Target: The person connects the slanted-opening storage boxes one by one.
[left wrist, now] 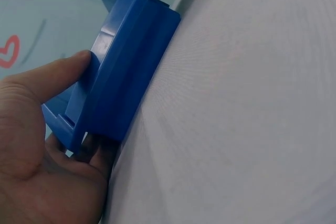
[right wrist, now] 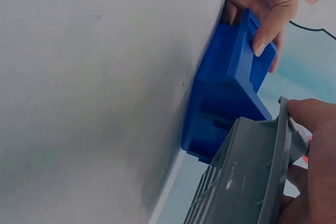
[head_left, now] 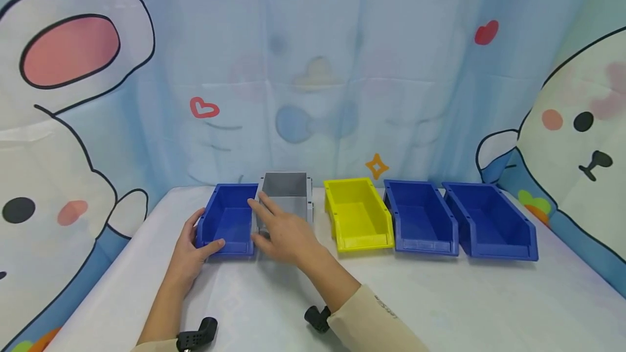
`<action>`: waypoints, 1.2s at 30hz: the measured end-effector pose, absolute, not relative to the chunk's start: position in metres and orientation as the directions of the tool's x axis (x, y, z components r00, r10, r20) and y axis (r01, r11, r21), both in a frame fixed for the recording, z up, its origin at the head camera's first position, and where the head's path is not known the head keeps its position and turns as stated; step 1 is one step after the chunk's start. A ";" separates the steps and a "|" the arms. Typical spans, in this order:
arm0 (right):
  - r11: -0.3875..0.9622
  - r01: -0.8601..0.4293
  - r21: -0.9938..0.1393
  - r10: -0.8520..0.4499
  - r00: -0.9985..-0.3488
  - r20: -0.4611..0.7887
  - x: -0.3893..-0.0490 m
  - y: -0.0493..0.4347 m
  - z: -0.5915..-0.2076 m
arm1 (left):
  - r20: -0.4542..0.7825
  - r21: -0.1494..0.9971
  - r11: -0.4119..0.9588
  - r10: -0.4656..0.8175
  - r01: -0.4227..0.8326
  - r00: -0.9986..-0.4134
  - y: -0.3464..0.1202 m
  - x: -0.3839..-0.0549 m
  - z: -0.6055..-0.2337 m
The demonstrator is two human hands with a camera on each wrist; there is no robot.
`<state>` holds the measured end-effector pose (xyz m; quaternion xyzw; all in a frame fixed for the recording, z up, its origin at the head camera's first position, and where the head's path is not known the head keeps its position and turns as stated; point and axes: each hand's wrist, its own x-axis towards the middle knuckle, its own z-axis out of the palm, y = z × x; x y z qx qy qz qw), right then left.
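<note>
At the left end of the row is a blue storage bin (head_left: pixel 229 227). My left hand (head_left: pixel 188 254) grips its front left corner, thumb on the front lip and fingers along the side. Close beside it on the right stands a grey bin (head_left: pixel 286 182). My right hand (head_left: pixel 288 238) reaches across the grey bin's open front and holds it. In the right wrist view the thumb lies at a corner of the grey bin's rim (right wrist: pixel 254 150), with the other fingers behind the wall. That view shows the grey bin overlapping the blue bin's side (right wrist: pixel 215 93).
To the right stand a yellow bin (head_left: pixel 359 216) and two more blue bins, one in the middle (head_left: pixel 423 219) and one at the far end (head_left: pixel 491 221). All rest on a white-covered table (head_left: pixel 440 303). A printed curtain (head_left: pixel 313 42) hangs behind them.
</note>
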<state>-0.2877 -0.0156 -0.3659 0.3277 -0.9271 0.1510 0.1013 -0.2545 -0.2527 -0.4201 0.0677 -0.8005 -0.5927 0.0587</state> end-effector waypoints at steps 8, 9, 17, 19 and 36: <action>0.757 -0.619 -0.210 -0.568 -0.781 0.260 -0.288 -0.018 -0.368 | 0.019 0.953 0.300 -0.180 -0.036 -0.984 -0.253 -0.255 -0.419; 0.758 -0.618 -0.208 -0.567 -0.782 0.259 -0.288 -0.018 -0.368 | 0.020 0.954 0.298 -0.179 -0.035 -0.984 -0.253 -0.255 -0.420; 0.769 -0.612 -0.183 -0.567 -0.786 0.246 -0.286 -0.018 -0.370 | 0.017 0.953 0.300 -0.179 -0.039 -0.984 -0.253 -0.255 -0.420; 0.769 -0.611 -0.185 -0.567 -0.787 0.241 -0.286 -0.018 -0.370 | 0.017 0.954 0.296 -0.178 -0.037 -0.984 -0.253 -0.255 -0.421; 0.771 -0.602 -0.208 -0.568 -0.798 0.202 -0.287 -0.018 -0.372 | 0.016 0.957 0.286 -0.173 -0.035 -0.985 -0.252 -0.255 -0.421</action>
